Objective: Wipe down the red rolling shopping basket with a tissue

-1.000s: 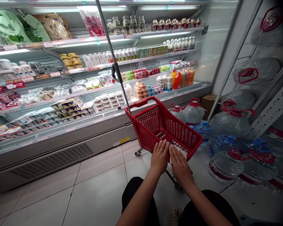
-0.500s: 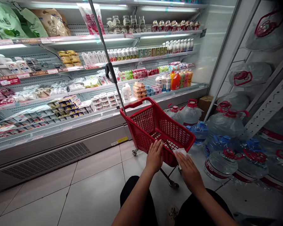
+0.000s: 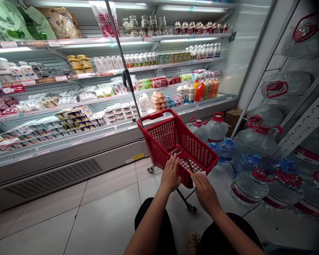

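A red plastic shopping cart (image 3: 163, 163) with openwork sides stands in front of me, its basket tilted toward the right. On its near side lies my left hand (image 3: 171, 175), fingers stretched out flat against the rim. My right hand (image 3: 206, 191) presses a crumpled white cloth or tissue (image 3: 201, 173) on the same rim, farther right, with its fingers over most of it. A small dark object (image 3: 189, 163) lies in the basket; I cannot make out its kind. A thin grey pole (image 3: 117, 37) with a dark grip rises from the cart's left end.
Behind the cart runs a refrigerated display case (image 3: 117, 141) stocked with bottles, cups and bags. Several large water bottles (image 3: 248, 186) with red handles crowd the floor and rack on the right, beside smaller blue bottles (image 3: 225, 150). Pale tiles (image 3: 106, 216) cover the floor.
My right hand has slid left along the rim with the white cloth, closer to my left hand. My left hand has shifted slightly left and stays flat.
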Tool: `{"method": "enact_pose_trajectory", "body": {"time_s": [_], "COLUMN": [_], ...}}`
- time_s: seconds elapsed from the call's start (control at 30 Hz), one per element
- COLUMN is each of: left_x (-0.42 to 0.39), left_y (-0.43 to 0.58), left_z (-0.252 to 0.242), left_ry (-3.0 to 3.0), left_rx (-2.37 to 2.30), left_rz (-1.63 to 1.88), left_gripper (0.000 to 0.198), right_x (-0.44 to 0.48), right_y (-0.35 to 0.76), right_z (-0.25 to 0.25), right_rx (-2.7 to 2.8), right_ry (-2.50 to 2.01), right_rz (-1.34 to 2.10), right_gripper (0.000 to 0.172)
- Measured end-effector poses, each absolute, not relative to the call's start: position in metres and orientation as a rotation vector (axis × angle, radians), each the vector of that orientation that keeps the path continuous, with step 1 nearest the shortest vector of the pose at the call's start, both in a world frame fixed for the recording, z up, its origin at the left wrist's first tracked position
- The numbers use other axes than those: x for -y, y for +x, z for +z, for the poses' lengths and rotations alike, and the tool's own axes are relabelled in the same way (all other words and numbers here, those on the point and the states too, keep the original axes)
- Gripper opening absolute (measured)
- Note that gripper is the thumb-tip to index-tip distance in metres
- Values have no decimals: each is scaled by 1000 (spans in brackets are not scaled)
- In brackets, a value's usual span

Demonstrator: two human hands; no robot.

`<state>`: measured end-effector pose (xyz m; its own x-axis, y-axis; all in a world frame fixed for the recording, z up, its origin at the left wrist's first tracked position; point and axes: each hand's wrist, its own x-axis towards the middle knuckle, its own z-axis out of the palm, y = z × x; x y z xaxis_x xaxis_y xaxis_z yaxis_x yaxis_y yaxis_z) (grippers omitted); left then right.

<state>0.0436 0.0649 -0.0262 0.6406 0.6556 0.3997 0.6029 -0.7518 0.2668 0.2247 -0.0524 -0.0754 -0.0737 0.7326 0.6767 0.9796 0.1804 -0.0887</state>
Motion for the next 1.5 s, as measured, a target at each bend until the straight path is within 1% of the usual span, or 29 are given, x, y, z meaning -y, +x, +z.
{"method": "enact_pose_trajectory", "body": {"time_s": [0.07,0.23,0.33,0.47,0.53,0.6,0.73,0.83,0.93,1.07,1.17,1.27,1.37,1.5], "left_x": [-69,-66,-48,-27,-22,-17,2,11,3,-16,-22,-17,-10,-11], "left_y": [39,21,5,-10,-7,4,30,28,10,-11,-10,-1,1,-18], "left_z": [-23,-18,-19,-18,-20,-25,-45,-51,-44,-33,-33,-39,-46,-47], "left_ry": [2733,2799,2959,3020,2989,2951,2978,3024,3042,2982,2883,2857,2897,2956], "left_rx": [-1098,-1362,-1304,-1245,-1291,-1366,-1380,-1344,-1315,-1376,-1497,-1512,-1441,-1357], "left_rz": [748,765,750,714,716,749,799,785,744,734,780,804,783,740], "left_gripper": [94,68,61,57,58,64,73,79,79,79,84,86,82,81], "right_x": [52,49,50,61,68,71,63,56,52,47,44,43,45,48], "right_y": [203,169,181,231,249,247,198,177,204,252,241,201,173,192], "right_z": [-70,-61,-65,-66,-63,-61,-69,-75,-74,-67,-65,-63,-57,-47], "right_rx": [1883,2031,2068,2032,1962,1908,1949,2005,2065,1986,1945,1971,2067,2233], "right_ry": [-1594,-1485,-1459,-1556,-1621,-1648,-1571,-1506,-1496,-1593,-1625,-1563,-1458,-1339], "right_rz": [-557,-558,-563,-539,-526,-526,-543,-525,-500,-478,-460,-471,-491,-496], "right_gripper": [79,83,83,83,83,81,82,81,78,72,68,71,76,79]}}
